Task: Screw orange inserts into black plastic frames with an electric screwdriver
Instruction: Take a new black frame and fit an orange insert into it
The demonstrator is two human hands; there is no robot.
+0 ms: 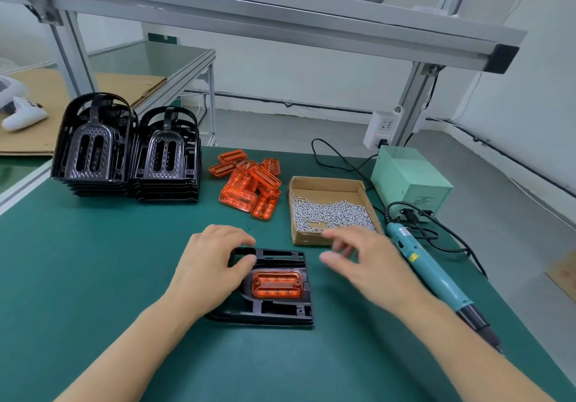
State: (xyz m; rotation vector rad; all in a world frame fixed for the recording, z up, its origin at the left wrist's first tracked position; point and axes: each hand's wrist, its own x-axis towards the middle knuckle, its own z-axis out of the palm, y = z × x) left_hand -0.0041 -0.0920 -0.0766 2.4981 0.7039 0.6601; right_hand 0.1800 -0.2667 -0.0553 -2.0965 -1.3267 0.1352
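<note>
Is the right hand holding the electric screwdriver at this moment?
No, the electric screwdriver lies on the green mat while the right hand hovers empty near the screw box.

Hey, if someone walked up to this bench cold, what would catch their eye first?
Probably the bright orange inserts heaped mid-table on the green mat, and one orange insert seated in the black frame under the left hand. Next, the box of screws beyond the blurred right hand, with the teal screwdriver lying to its right.
</note>
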